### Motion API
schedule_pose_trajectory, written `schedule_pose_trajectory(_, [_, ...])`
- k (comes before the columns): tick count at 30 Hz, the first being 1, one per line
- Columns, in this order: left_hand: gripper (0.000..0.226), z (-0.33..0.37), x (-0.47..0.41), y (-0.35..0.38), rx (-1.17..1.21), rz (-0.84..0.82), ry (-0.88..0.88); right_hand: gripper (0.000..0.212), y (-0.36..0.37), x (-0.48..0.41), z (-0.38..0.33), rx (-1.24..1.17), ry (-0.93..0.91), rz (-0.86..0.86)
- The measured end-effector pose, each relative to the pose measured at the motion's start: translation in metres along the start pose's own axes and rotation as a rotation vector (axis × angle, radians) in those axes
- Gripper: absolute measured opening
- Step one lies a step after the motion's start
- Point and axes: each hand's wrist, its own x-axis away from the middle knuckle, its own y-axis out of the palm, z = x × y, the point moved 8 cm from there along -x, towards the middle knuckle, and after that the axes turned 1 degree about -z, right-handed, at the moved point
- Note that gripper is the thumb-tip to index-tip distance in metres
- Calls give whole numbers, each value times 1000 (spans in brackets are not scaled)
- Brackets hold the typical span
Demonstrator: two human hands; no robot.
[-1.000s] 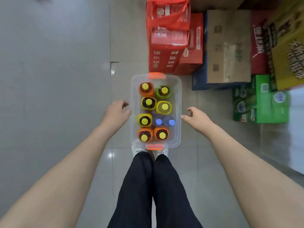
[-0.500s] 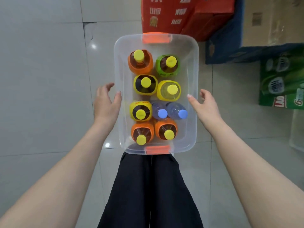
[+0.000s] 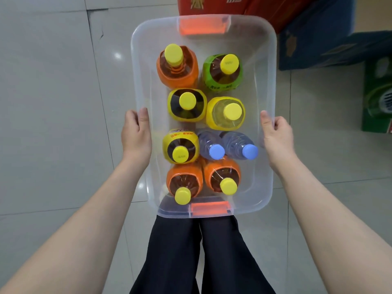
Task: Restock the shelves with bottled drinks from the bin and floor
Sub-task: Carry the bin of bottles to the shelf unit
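A clear plastic bin [image 3: 266, 66] with orange handles sits on the tiled floor in front of my legs. Inside stand several bottled drinks: orange-labelled tea bottles [image 3: 177, 66], a green-labelled one [image 3: 221, 72], yellow-labelled ones [image 3: 186, 105] and two blue-capped water bottles [image 3: 237, 145]. My left hand [image 3: 135, 132] grips the bin's left rim, thumb over the edge. My right hand [image 3: 275, 133] grips the right rim the same way.
Red cartons [image 3: 222, 5] stand just beyond the bin. A blue and brown carton [image 3: 318, 43] and a green drinks case [image 3: 377, 96] lie to the right. Grey floor tiles [image 3: 53, 102] stretch out on the left.
Both hands have closed in from beside the bin onto its side rims. The view has come much nearer to the bin.
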Motion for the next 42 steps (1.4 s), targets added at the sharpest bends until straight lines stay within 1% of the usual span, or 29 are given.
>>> schedule_pose_trajectory(4, [40, -2, 2, 1, 21, 25, -16, 50, 3, -5, 4, -61, -14, -14])
schedule_pose_trajectory(7, [52, -3, 3, 2, 27, -11, -84, 52, 5, -5, 3, -64, 11, -30])
schedule_pose_trajectory(9, [56, -2, 4, 2, 11, -38, -114, 54, 7, -5, 2, -72, 34, -46])
schedule_pose_trajectory(12, [54, 5, 9, 2, -34, -24, -92, 56, 6, -5, 0, -43, 51, -55])
schedule_pose_trajectory(15, [50, 19, 15, -4, -195, 32, -18, 56, 3, -4, -5, 4, 22, -33])
schedule_pose_trajectory(19, [51, 19, 13, -8, -243, 22, -10, 54, 0, 1, -13, 73, -27, -5])
schedule_pose_trajectory(24, [52, 20, 10, -14, -292, 17, 40, 53, -2, 8, -18, 87, -39, 3])
schedule_pose_trajectory(29, [54, 21, 6, -28, -400, 16, 87, 53, 1, 22, -23, 99, -44, 7])
schedule_pose_trajectory(37, [54, 44, 35, -82, -424, 52, 99, 55, -1, 65, -47, 51, -11, -19])
schedule_pose_trajectory(42, [56, 75, 76, -137, -399, 88, 72, 54, -16, 111, -91, 60, -28, -90])
